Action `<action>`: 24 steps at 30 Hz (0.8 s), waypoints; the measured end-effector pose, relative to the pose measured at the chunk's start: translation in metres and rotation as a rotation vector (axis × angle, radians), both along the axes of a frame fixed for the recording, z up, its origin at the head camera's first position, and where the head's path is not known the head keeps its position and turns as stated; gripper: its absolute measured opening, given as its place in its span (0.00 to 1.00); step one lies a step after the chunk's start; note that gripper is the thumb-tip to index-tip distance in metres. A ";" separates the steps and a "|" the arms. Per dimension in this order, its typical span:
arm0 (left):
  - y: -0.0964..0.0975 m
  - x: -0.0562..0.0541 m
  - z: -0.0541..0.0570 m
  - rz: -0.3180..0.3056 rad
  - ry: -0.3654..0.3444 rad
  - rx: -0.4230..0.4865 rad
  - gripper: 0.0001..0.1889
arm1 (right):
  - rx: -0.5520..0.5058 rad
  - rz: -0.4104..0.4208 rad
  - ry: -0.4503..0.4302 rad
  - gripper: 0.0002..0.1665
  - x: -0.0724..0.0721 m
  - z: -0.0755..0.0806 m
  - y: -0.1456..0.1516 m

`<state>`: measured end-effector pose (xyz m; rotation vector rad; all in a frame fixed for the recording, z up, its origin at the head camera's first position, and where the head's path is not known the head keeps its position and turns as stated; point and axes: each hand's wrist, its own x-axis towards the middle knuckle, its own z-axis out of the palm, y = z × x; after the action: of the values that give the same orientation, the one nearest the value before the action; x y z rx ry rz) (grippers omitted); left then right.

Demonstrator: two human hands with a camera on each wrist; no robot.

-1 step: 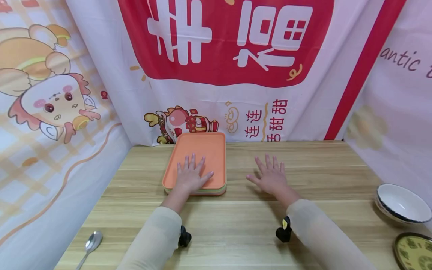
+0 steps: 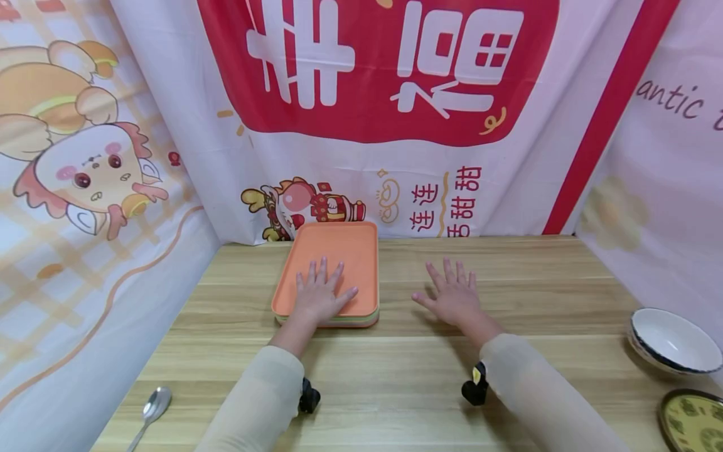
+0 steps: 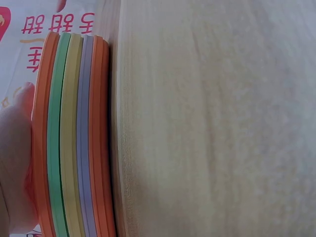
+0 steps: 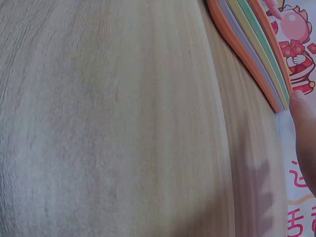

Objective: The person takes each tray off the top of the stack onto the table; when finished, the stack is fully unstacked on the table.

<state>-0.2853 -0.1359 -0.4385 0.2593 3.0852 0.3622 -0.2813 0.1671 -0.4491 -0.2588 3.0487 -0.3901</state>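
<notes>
Head view: left hand [image 2: 321,301] and right hand [image 2: 454,302] spread, both grasping nothing.
Left is over the orange top tray [image 2: 344,245] of a five-tray stack [image 3: 71,148] toward the table's [image 2: 390,376] back, contact unclear; right hovers beside the stack. Spoon [image 2: 156,405] near left; bowl [image 2: 674,342] and plate [image 2: 697,420] far right.

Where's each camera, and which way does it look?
Head: worn there, looking forward and down at trays and table; left hand and right hand show.
Left wrist: worn there, facing trays and table; part of left hand shows.
Right wrist: worn there, facing mostly table; part of right hand shows.
Both wrist views share the coloured trays.
</notes>
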 end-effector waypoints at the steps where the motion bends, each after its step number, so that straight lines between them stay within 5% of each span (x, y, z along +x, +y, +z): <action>1: 0.000 0.000 0.000 0.001 -0.002 0.002 0.42 | 0.000 0.000 -0.001 0.58 0.000 0.000 0.000; 8: -0.010 0.003 0.001 0.003 0.038 0.090 0.43 | -0.064 0.023 0.049 0.56 0.002 0.002 -0.010; 14: -0.051 0.019 0.001 0.019 0.106 0.393 0.45 | -0.364 0.057 0.061 0.50 0.010 -0.002 -0.035; 18: -0.079 0.030 0.001 0.068 0.065 0.577 0.46 | -0.523 0.062 0.032 0.46 0.016 -0.006 -0.054; 24: -0.106 0.041 -0.009 0.160 -0.068 0.720 0.50 | -0.724 0.055 -0.065 0.47 0.023 -0.014 -0.073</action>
<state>-0.2442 -0.2422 -0.4478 0.0021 2.7784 1.4402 -0.2584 0.0936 -0.4631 -0.3415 2.6949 -1.4474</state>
